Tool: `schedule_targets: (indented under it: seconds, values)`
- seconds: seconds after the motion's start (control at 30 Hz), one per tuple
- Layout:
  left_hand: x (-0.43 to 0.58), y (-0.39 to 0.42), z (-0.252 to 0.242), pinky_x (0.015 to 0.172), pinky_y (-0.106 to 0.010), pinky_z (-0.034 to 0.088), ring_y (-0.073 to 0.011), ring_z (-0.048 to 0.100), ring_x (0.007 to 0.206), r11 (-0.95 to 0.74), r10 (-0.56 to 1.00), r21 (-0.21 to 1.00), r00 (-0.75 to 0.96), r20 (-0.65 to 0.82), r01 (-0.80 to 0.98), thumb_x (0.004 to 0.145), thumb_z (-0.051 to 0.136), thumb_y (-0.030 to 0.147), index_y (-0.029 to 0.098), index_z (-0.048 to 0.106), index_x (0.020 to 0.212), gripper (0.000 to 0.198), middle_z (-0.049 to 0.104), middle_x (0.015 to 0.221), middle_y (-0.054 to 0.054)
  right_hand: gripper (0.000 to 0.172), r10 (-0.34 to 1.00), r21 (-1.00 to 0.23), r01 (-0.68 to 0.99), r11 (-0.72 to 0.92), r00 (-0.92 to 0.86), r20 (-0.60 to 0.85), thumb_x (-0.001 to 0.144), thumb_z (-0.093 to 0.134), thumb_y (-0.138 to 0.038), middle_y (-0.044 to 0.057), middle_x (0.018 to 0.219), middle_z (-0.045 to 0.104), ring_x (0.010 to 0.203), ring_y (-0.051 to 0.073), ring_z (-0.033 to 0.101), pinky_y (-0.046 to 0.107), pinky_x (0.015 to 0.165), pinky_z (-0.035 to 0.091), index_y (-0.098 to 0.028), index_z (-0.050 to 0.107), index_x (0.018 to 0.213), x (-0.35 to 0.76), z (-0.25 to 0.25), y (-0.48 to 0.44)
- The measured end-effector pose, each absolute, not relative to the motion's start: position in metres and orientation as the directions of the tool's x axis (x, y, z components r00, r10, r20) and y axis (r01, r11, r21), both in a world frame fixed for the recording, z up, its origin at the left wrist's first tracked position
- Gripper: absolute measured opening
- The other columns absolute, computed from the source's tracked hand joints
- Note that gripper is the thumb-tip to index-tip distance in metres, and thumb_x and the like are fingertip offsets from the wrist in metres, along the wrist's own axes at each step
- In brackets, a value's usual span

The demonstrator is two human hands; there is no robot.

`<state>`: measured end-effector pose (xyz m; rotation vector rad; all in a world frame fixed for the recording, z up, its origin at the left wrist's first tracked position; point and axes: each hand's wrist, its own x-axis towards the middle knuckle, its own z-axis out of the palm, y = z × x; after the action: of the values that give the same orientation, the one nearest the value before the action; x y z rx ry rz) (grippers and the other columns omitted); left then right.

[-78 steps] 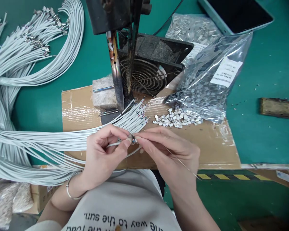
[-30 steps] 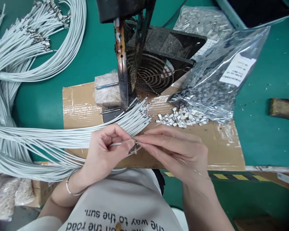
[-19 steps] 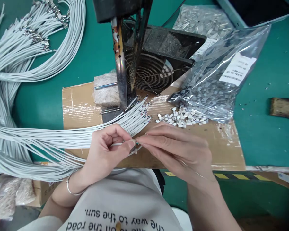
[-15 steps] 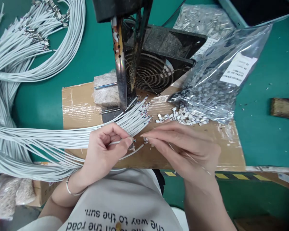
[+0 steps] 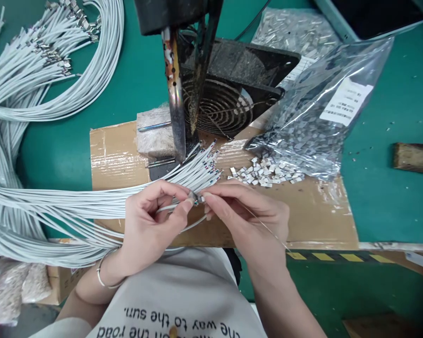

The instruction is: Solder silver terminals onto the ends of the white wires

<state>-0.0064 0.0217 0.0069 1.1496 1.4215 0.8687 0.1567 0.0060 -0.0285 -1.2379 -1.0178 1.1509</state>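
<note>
My left hand (image 5: 155,223) pinches the end of a white cable (image 5: 167,207) between thumb and forefinger, with a small metal connector (image 5: 196,199) at its tip. Against that tip my right hand (image 5: 254,216) presses a small metal shell (image 5: 202,199), held by thumb and fingertips; the fingers partly hide it. A thin wire (image 5: 268,229), like solder, trails through the right hand toward the wrist. Just above both hands lie the stripped ends of a white cable bundle (image 5: 193,176). A pile of small metal shells (image 5: 268,172) sits on the cardboard (image 5: 317,216).
A soldering iron (image 5: 176,103) points down behind the hands, beside a black fan (image 5: 225,98) and a wrapped block (image 5: 155,141). Bags of metal parts (image 5: 303,136) lie right, near a phone-like device (image 5: 380,19). More white cables (image 5: 7,155) fill the left.
My right hand has moved left with the small metal shell, and its fingertips now meet the connector at my left fingertips. The left hand has barely shifted.
</note>
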Motion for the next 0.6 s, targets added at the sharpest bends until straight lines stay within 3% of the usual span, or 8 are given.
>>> schedule_targets:
  seconds: [0.1,0.3,0.6]
  values:
    - [-0.0063,0.022,0.0068,0.041,-0.022,0.023,-0.0083,0.049,0.055,0.249,0.965,0.951,0.03,-0.259,0.186,0.085,0.079,0.018,0.019,0.074,0.078,0.009,0.078,0.085,-0.004,0.021,0.988,-0.997,-0.076,-0.015,0.155,-0.027,0.089,0.076,-0.008,-0.001,0.081,0.079,0.065,0.012,0.07,0.024,0.06,0.06,-0.027,0.085,0.089,0.1557,-0.0262,0.0067]
    - [-0.005,0.0237,0.0083,0.041,-0.022,0.023,-0.0097,0.054,0.058,0.264,0.961,0.946,0.033,-0.274,0.186,0.084,0.079,0.017,0.019,0.071,0.076,0.011,0.077,0.082,-0.004,0.023,0.989,-0.998,-0.056,0.0,0.144,-0.008,0.089,0.076,-0.008,-0.001,0.081,0.079,0.067,0.013,0.07,0.026,0.062,0.06,-0.029,0.086,0.091,0.1557,-0.0238,0.0068]
    - [-0.0044,0.0242,0.0085,0.04,-0.021,0.021,-0.0068,0.043,0.052,0.255,0.963,0.948,0.037,-0.267,0.19,0.084,0.078,0.015,0.018,0.07,0.074,0.013,0.076,0.081,-0.003,0.024,0.991,-0.999,-0.034,0.011,0.136,0.006,0.088,0.077,-0.009,0.0,0.081,0.08,0.065,0.014,0.07,0.029,0.063,0.062,-0.03,0.087,0.093,0.158,-0.025,0.0052]
